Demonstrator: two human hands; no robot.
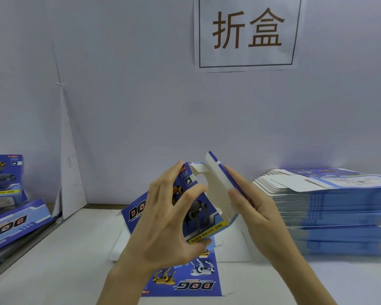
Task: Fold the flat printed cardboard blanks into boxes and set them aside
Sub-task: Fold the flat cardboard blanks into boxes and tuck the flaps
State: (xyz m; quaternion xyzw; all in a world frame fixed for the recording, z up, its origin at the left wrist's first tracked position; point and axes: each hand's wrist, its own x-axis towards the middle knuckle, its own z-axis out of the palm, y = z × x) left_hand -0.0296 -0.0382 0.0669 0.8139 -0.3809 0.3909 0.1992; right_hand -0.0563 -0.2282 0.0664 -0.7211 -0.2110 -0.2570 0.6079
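Note:
A blue printed cardboard blank (pixel 198 208) with robot dog pictures is half raised above the white table, its white inner side showing. My left hand (pixel 163 219) grips its front panel, fingers across the print and thumb at the lower edge. My right hand (pixel 251 208) lies with straight fingers flat against the raised right panel (pixel 220 179). The blank's lower part (pixel 185 276) lies flat on the table near me. A tall stack of flat blanks (pixel 330 208) stands at the right.
Folded blue boxes (pixel 5 183) stand and lie at the far left, one (pixel 13 225) flat near the table's left edge. A white partition wall rises behind, with a paper sign (pixel 246 31). A leaning white board (pixel 68 168) stands at back left.

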